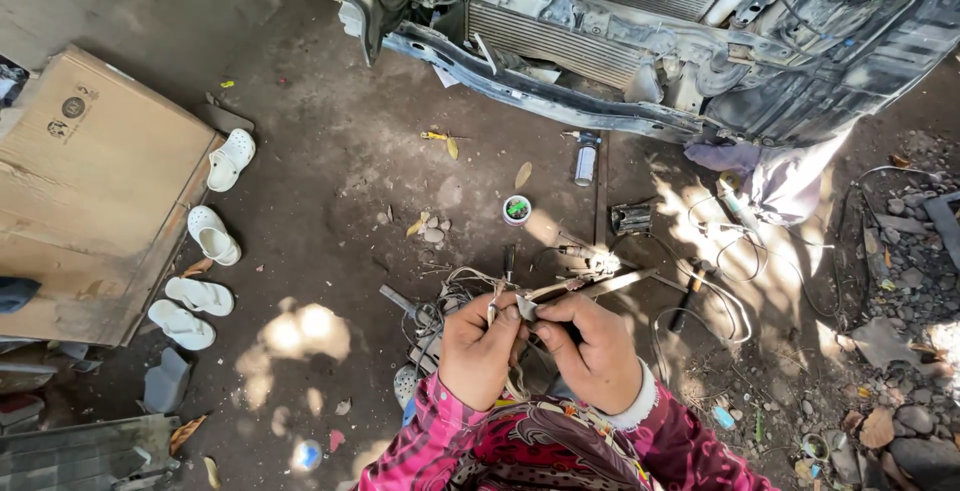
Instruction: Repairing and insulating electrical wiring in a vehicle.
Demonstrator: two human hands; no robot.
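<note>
A small metal connector [526,307], dull grey, is pinched between the left hand [480,351] and the right hand [592,349], with thin plastic-coated wires [462,289] trailing from it. The sleeves [660,441] are of patterned pink cloth with a slight sheen. Below the connector, the ground [330,191] is seen as rough, matt, packed dirt. To the left of the connector, a sheet of matt brown cardboard [95,181] and smooth white plastic clogs [230,159] are found. Above it, a car front [600,61] of scuffed dark plastic and bare dusty metal is shown.
</note>
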